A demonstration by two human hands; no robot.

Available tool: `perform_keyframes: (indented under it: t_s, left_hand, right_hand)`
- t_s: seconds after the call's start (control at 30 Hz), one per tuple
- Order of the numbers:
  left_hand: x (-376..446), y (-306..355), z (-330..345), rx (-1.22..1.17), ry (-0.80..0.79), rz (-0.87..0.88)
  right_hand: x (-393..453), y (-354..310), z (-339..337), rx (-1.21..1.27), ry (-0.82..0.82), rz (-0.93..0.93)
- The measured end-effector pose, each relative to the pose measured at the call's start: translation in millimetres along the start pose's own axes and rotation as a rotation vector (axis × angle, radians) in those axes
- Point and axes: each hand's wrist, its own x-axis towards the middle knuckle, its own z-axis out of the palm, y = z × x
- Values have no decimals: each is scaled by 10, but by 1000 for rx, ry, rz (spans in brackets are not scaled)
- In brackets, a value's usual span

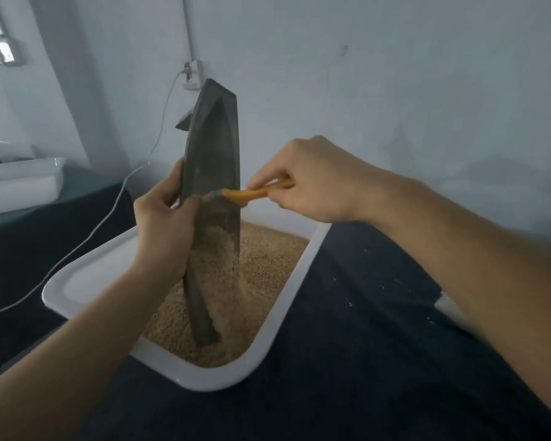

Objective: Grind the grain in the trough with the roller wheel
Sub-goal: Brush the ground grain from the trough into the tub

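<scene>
The left hand grips the dark grey boat-shaped metal trough, stood on end in the white rectangular tray of tan grain, while the right hand pinches an orange-handled brush, sweeping out ground meal (seemingly an emptying step; no roller wheel is visible), so next calls for brushing downward.

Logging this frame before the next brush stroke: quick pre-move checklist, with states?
1. Trough held steady: ok, left hand grips its edge, standing it on end.
2. Lower end over the white tray: ok, it stands in the grain.
3. Brush in hand: ok, right hand holds the orange handle, bristles against the trough's inner face.
4. Grain landing in tray: ok, it runs down into the pile.
5. Trough fully emptied: cannot tell, residue clings lower down.
6. Roller wheel to hand: cannot tell, not in view.
</scene>
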Motion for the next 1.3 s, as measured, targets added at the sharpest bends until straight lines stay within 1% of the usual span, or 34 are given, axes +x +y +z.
perform_keyframes:
  t_s: [0.07, 0.17, 0.23, 0.3, 0.37, 0.4, 0.43, 0.53, 0.6, 0.67, 0.77, 0.83, 0.87, 0.93, 1.0, 1.07, 1.1, 1.17, 1.27, 1.3]
  left_hand:
    - [-14, 13, 7, 26, 8, 22]
    - [-23, 21, 16, 62, 22, 68]
    - [-19, -4, 10, 74, 39, 89]
    - [-16, -30, 6, 75, 56, 99]
    - [-15, -47, 9, 96, 56, 132]
    - [-15, -51, 14, 118, 59, 147]
    - [-13, -56, 23, 137, 63, 155]
    - [-24, -53, 31, 168, 57, 198]
    - [-15, -30, 27, 223, 37, 262]
    - [-10, -8, 13, 265, 33, 334]
    - [7, 39, 10, 307, 32, 455]
    - [17, 85, 33, 325, 5, 527]
    - [23, 106, 45, 338, -9, 558]
    - [32, 134, 70, 377, -34, 608]
    - [24, 151, 91, 416, -53, 658]
    - [16, 157, 115, 432, -57, 694]
    - [9, 161, 137, 426, -57, 708]
    - [-2, 159, 169, 408, -62, 718]
    - [3, 141, 198, 393, -49, 731]
    - [8, 131, 203, 391, -46, 730]
  right_hand:
    - [37, -34, 114, -67, 30, -13]
    - [-37, -29, 398, -100, 20, -29]
    - [-153, 1, 536, -108, -50, -77]
    - [-267, 7, 591, -90, -159, -135]
    - [-314, 27, 502, -70, -248, -145]
    - [-305, 45, 425, -65, -256, -141]
    - [-287, 65, 346, -48, -226, -134]
    - [-219, 71, 246, 26, -15, -105]
    - [-228, 12, 355, 28, 32, -89]
    - [-310, -22, 523, 35, -28, -100]
    - [-457, -6, 663, 27, -209, -113]
    - [-507, 9, 598, 6, -279, -119]
    - [-519, 18, 527, 2, -287, -122]
    - [-527, 64, 364, 33, -228, -110]
    - [-507, 105, 261, 105, -88, -86]
    - [-477, 69, 280, 129, 20, -70]
    - [-472, 38, 333, 116, 32, -65]
    - [-499, -23, 480, 94, -36, -61]
    - [-629, -7, 626, 19, -232, -71]
    - [-680, 25, 608, -6, -271, -81]
